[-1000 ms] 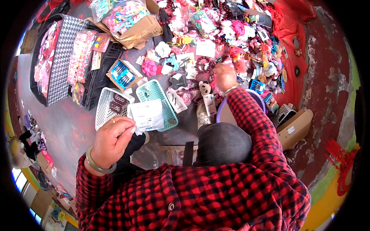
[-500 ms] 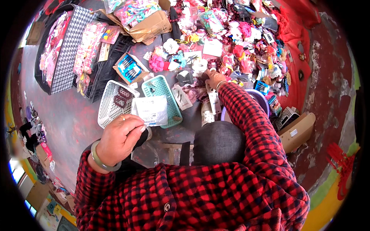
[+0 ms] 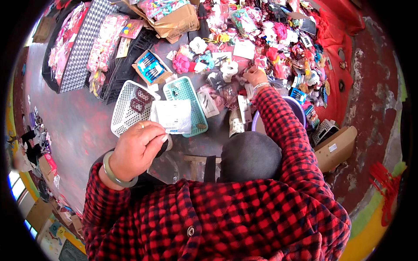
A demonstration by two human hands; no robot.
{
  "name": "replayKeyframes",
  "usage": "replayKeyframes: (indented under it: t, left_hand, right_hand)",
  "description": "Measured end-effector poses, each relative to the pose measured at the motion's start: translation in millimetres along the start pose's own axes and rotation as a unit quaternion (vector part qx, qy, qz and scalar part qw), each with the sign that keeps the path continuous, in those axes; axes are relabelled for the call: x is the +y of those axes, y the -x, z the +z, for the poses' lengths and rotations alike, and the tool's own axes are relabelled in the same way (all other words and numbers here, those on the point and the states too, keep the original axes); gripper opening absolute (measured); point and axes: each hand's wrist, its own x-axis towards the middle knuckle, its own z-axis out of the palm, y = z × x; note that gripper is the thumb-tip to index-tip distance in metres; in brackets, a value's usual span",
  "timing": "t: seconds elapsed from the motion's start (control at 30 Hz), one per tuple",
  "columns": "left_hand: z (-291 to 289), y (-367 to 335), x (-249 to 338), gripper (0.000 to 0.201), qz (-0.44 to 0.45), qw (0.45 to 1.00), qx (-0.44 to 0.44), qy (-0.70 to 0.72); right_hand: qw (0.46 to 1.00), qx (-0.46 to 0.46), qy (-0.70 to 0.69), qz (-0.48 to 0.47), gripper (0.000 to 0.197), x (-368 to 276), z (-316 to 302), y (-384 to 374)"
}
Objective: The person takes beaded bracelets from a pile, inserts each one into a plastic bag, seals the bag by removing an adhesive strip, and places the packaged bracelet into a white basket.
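My left hand [image 3: 139,145] pinches the edge of a white plastic packet [image 3: 175,116] with a printed label, held over two baskets. Below the packet lie a white basket [image 3: 120,114] with a dark red beaded piece [image 3: 140,101] in it, and a mint-green basket [image 3: 197,106] with a few small bits inside. Stretched far forward, my right hand [image 3: 256,77] is among the hair accessories, fingers curled down and drawn together. What is between those fingertips, if anything, is hidden. A white flower-shaped piece [image 3: 229,69] and clear-wrapped packs [image 3: 228,93] lie beside it.
A large heap of hair accessories [image 3: 278,37] covers a red cloth [image 3: 333,78]. Near my right forearm stands a purple-rimmed tub [image 3: 299,114]. An open box of blue-carded pieces [image 3: 167,75], a black crate [image 3: 114,82] and a cardboard box [image 3: 179,21] stand at the far left.
My right hand has moved slightly right and farther into the heap, away from the white flower-shaped piece. My left hand keeps its pinch on the packet. The whole view has shifted a little.
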Motion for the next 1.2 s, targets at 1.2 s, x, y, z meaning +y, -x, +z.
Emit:
replayKeyframes:
  t: [1.2]
  left_hand:
    - [-4.7,8.8,-2.6,0.008,-0.008,1.000,-0.021,0.003]
  right_hand:
    - [0.957,-0.053,0.220,-0.180,0.029,26.7,122.6,36.5]
